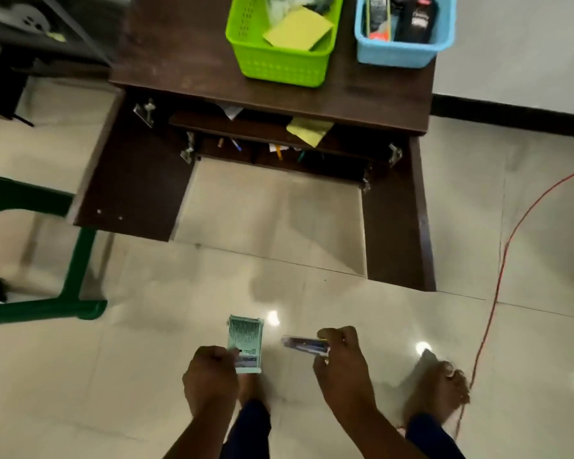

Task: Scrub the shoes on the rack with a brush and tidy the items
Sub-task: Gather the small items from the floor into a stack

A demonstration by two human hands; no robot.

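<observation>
My left hand (211, 376) grips a small pale green box (246, 342) with a printed label and a striped panel, held upright above the tiled floor. My right hand (340, 354) pinches a small clear packet (304, 345) with dark blue contents, held level beside the box. Both hands are low in the head view, in front of a dark wooden cabinet (272, 91) whose two doors stand open. No shoes or brush show in this view.
A green basket (279, 61) with yellow paper and a blue basket (401, 51) with bottles stand on the cabinet top. Pens and papers lie on its inner shelf (265, 134). A green chair leg (77, 276) is left; an orange cable (497, 279) runs right, near my bare feet.
</observation>
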